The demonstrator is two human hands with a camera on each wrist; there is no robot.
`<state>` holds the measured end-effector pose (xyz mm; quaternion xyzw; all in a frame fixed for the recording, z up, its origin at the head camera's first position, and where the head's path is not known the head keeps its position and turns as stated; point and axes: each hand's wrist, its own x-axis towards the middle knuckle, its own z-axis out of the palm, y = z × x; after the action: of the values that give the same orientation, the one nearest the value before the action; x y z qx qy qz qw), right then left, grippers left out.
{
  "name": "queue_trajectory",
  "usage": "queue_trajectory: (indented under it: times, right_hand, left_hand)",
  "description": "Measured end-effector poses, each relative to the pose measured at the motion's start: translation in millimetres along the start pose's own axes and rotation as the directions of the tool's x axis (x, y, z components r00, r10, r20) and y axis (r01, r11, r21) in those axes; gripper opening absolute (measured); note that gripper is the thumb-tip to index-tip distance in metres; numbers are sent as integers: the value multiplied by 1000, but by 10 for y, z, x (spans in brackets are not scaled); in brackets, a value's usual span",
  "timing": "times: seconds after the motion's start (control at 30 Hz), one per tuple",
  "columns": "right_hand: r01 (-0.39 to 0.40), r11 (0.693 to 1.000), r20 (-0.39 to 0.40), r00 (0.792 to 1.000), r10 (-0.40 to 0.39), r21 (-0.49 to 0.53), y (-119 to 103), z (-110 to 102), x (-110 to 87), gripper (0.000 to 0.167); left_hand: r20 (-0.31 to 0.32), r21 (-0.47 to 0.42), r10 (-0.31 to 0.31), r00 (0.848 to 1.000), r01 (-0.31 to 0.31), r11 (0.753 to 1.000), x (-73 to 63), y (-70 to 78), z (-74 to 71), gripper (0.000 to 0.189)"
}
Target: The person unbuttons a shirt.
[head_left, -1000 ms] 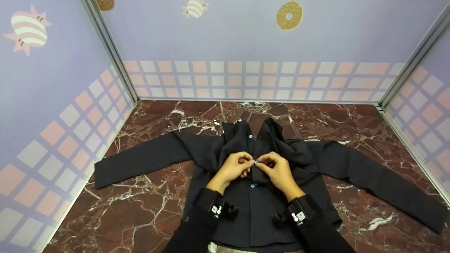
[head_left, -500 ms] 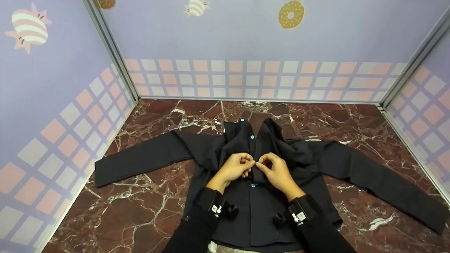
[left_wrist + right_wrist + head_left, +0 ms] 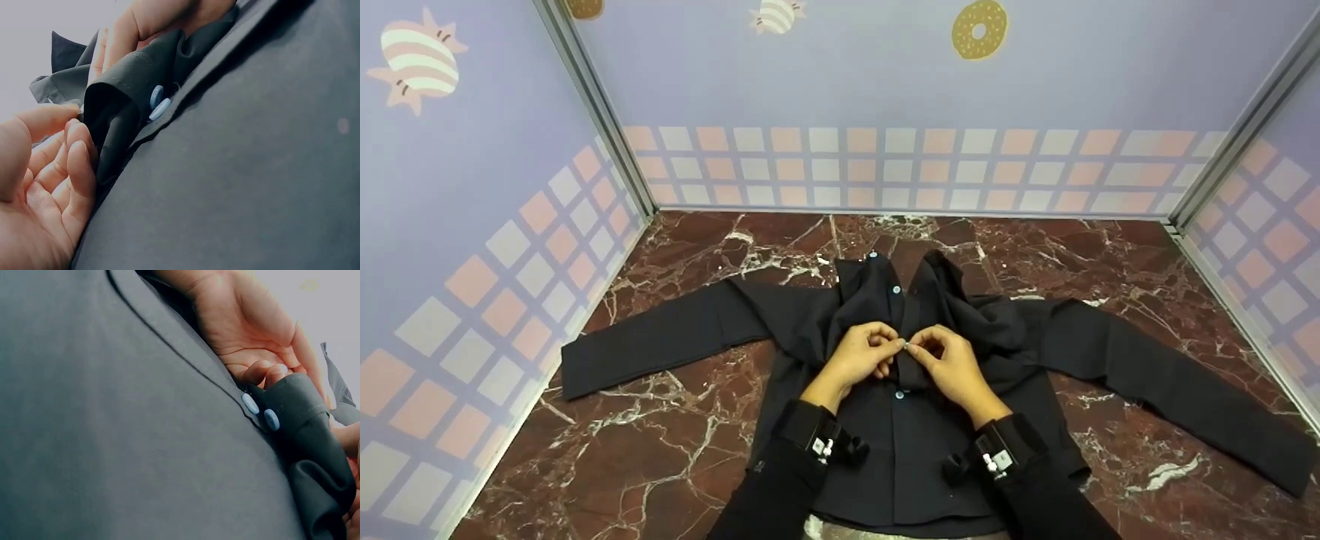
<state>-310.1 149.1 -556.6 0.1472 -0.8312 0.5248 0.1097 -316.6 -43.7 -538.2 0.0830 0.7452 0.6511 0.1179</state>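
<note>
A black button-up shirt (image 3: 945,480) lies front up, collar away from me, its upper front parted. At the placket both hands meet fingertip to fingertip around a small pale-blue button (image 3: 905,344). My left hand (image 3: 861,352) pinches the shirt edge from the left, thumb and forefinger together. From the other side, my right hand (image 3: 956,367) pinches the facing edge with its thumb and forefinger. Another button (image 3: 899,394) sits just below the hands, and one more (image 3: 896,289) shows above. In the left wrist view, two blue buttons (image 3: 160,109) lie beside the folded cloth.
One sleeve (image 3: 660,337) stretches left and the other sleeve (image 3: 1170,390) right, across the brown marble-patterned tabletop (image 3: 645,465). Patterned panels (image 3: 885,82) wall in the back and both sides. Each wrist wears a camera strap.
Both hands hold nearly the same place, with only slight fingertip movement at the button. Less of that button shows between the fingertips than one second ago.
</note>
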Motion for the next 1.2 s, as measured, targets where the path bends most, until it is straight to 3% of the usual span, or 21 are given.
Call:
queue_trajectory:
  times: [0.3, 0.77, 1.03, 1.2]
  right_hand:
    - [71, 997, 39, 997, -70, -17, 29, 12, -4, 8]
    - [32, 998, 5, 999, -31, -61, -39, 14, 4, 9]
    - [17, 1000, 18, 1000, -17, -23, -8, 18, -2, 5]
    - [24, 1000, 25, 999, -23, -11, -12, 13, -5, 7]
  left_hand:
    - [1, -15, -15, 1000, 15, 1000, 5, -7, -4, 18]
    - [52, -43, 29, 998, -27, 999, -2, -18, -42, 11]
    - [2, -59, 15, 1000, -15, 998, 5, -28, -24, 14]
    - [9, -42, -3, 1000, 4, 999, 5, -17, -16, 17]
